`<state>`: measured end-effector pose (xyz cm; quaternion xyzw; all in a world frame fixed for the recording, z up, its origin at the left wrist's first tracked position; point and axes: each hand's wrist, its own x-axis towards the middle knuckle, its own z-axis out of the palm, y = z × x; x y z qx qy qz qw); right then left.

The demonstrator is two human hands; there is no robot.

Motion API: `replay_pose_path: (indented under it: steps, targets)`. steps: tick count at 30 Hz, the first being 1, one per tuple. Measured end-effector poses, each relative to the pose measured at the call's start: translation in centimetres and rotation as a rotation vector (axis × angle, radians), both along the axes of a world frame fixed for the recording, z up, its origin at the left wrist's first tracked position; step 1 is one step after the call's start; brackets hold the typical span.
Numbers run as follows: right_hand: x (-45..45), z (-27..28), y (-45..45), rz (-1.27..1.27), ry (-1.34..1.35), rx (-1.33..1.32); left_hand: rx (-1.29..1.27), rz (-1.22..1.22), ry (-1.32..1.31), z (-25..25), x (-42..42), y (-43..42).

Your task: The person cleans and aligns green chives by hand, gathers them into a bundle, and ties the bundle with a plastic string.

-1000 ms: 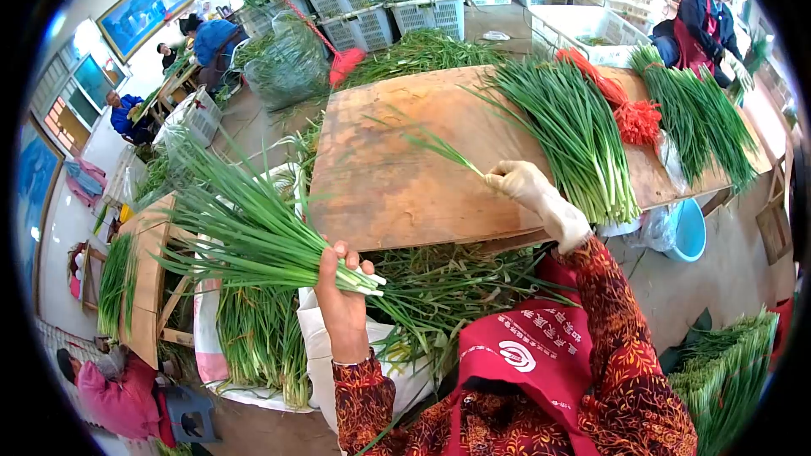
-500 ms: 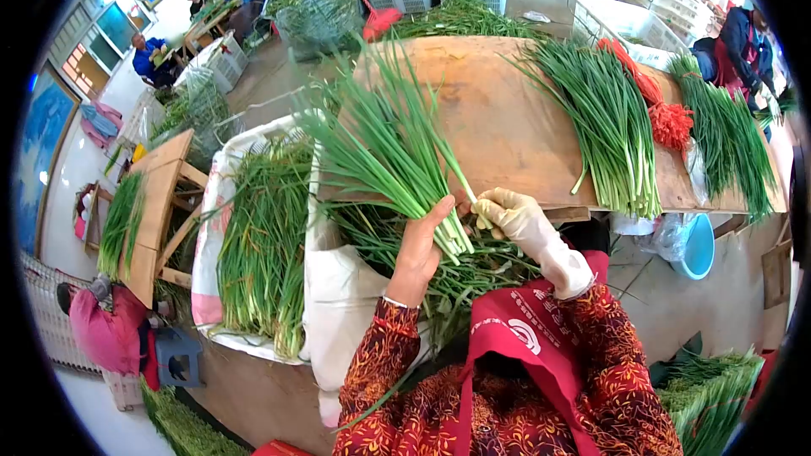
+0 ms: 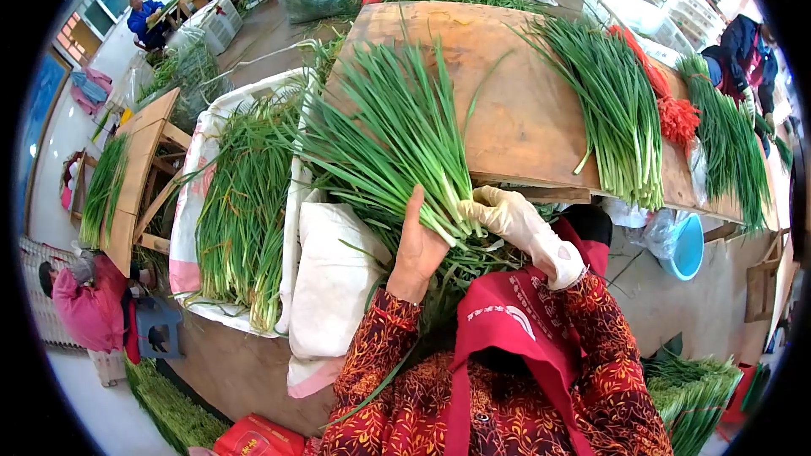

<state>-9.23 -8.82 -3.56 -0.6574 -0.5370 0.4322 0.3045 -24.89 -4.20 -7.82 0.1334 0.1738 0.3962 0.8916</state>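
Green bunch: it sits in front of the wearer's body, between the hands, leafy tips [image 3: 397,118] fanned toward the far side over the wooden table [image 3: 515,131], pale ends near; this presumably leaves the long leaves room.
Bare left hand [image 3: 420,253]: curled around the bunch's lower stalks, thumb raised along the left side, remaining fingers hidden; gripping low probably gathers the pale ends.
Gloved right hand [image 3: 515,224]: fingers bent inward, tips against the right side of the pale ends; whether they pinch a stalk or merely press, I cannot tell.
Stalk pile [image 3: 612,110]: right of the bunch, pale ends toward the near edge, seemingly for an aligned lay.
Red strands [image 3: 678,121]: between that pile and another green heap [image 3: 726,148] farther right, perhaps for easy reach.
Lined crate [image 3: 187,232]: left of the table, full of stalks [image 3: 245,211], its white liner likely containing them.
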Motion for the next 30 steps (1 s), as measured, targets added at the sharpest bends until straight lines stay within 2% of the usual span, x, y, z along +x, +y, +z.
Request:
replay_pose_path:
  steps: [4, 5, 8, 12, 13, 16, 18, 20, 22, 24, 26, 30]
  targets:
    - [0.2, -2.0, 0.4, -0.001, 0.249, -0.081, 0.02, 0.109, 0.125, -0.7, -0.6, 0.1]
    - [0.0, -1.6, 0.3, -0.01, 0.289, -0.056, -0.039, 0.072, 0.027, -0.7, -0.8, 0.5]
    - [0.3, -1.5, 0.6, -0.049, 0.287, -0.072, 0.011, 0.128, 0.251, -0.9, -0.3, 1.0]
    - [-0.2, -0.8, 2.0, -0.049, 0.443, -0.129, 0.149, 0.127, 0.39, -0.4, -0.1, 1.0]
    - [-0.6, -0.5, 2.4, -0.054, 0.403, -0.157, 0.192, 0.151, 0.459, -0.3, 0.0, 0.9]
    - [-0.8, -1.5, 3.0, 0.052, 0.381, -0.203, 0.269, 0.131, 0.437, -0.8, -0.5, 0.9]
    - [-0.5, -1.2, 2.5, 0.078, 0.453, -0.177, 0.217, 0.018, 0.409, 0.7, -1.3, 1.1]
    - [0.3, 0.9, 0.7, 0.062, 0.454, -0.274, 0.207, -0.126, 0.368, 1.6, -2.1, 1.3]
    - [1.5, 0.1, -0.8, 0.13, 0.624, -0.2, 0.213, -0.231, 0.321, 1.6, -2.1, 1.3]
    - [2.2, -0.5, -1.1, 0.17, 0.52, -0.208, 0.168, -0.303, 0.257, 1.1, -1.4, 1.2]
    - [2.1, -1.6, -0.9, 0.16, 0.454, -0.18, 0.173, -0.287, 0.253, 0.1, -0.5, 1.2]
    - [0.9, -2.8, -0.3, 0.147, 0.699, -0.282, 0.158, -0.289, 0.221, 0.0, -0.5, 1.0]
